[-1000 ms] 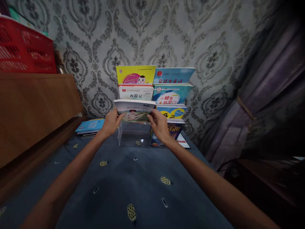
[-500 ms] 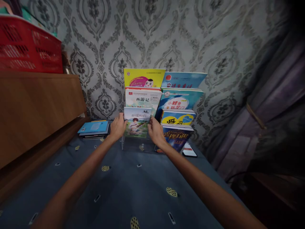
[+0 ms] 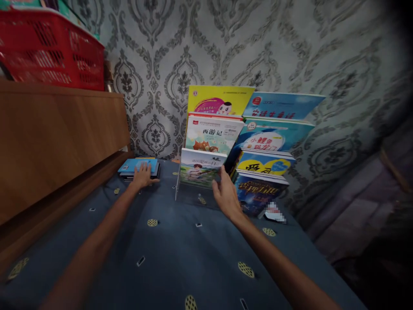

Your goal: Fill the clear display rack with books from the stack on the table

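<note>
My left hand (image 3: 142, 175) rests on a small stack of books with a blue cover on top (image 3: 126, 165), its fingers spread. My right hand (image 3: 228, 196) is at the lower right edge of a book with a drawn figure on its cover (image 3: 200, 168), fingers stretched and apart; whether they touch it I cannot tell. That book leans in a clear stand (image 3: 190, 196). Behind it stand a white book (image 3: 209, 131) and a yellow book (image 3: 219, 95). To the right is a second column: two blue books (image 3: 287, 105), a yellow-and-blue book (image 3: 264, 163) and a dark blue book (image 3: 258, 191).
A phone (image 3: 275, 215) lies by the right column. The dark blue patterned cloth (image 3: 174, 258) spreads under everything. On the left, a red basket (image 3: 54, 51) sits on a wooden cabinet (image 3: 61, 133). Patterned wallpaper (image 3: 145, 86) is behind, and a curtain (image 3: 358, 189) hangs right.
My left hand has left the front book and moved left onto the stack. The right hand stays near that book, its fingers looser. The view has shifted left and closer.
</note>
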{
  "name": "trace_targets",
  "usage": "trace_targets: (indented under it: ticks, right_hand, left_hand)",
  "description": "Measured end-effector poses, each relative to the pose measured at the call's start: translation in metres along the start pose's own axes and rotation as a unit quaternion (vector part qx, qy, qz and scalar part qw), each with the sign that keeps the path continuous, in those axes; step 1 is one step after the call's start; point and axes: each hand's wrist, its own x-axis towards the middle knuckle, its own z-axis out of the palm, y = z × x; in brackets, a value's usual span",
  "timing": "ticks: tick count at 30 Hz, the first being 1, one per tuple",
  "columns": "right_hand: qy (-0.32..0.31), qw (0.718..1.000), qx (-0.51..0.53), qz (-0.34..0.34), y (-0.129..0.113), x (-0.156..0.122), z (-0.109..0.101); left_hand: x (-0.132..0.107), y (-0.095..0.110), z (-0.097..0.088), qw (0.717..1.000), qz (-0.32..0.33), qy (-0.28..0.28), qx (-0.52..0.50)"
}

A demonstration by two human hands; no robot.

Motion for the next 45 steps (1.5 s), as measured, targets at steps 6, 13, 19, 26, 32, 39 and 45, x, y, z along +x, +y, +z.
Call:
trace_targets:
  ticks: [6,13,19,26,32,39,45]
  right_hand:
    - [-0.022,0.999,0.027,0.01,-0.007,-0.018,-0.004]
    - [-0.056,0.994,0.086,0.04,-0.021,-0.045,-0.001]
    - [-0.141,0.978,0.141,0.055,-0.03,-0.094,0.008]
    - [-0.222,0.962,0.15,0.054,-0.035,-0.143,0.018]
    - [-0.313,0.916,0.242,-0.066,-0.073,-0.124,0.007]
    - [-0.438,0.845,0.239,-0.193,-0.118,-0.123,0.037]
    - [-0.45,0.886,0.082,-0.079,-0.078,-0.107,0.033]
  left_hand:
    - [-0.003,-0.021,0.009,0.997,0.066,0.027,0.038]
    - [-0.029,-0.018,0.002,0.99,0.118,0.047,0.069]
    - [-0.078,-0.003,0.001,0.984,0.156,0.018,0.083]
    - [-0.163,-0.001,-0.002,0.984,0.177,-0.012,0.035]
    - [-0.233,0.03,-0.007,0.93,0.357,-0.006,-0.091]
    - [-0.29,0.069,0.001,0.801,0.536,-0.004,-0.266]
    - [-0.292,0.063,0.022,0.797,0.541,0.033,-0.266]
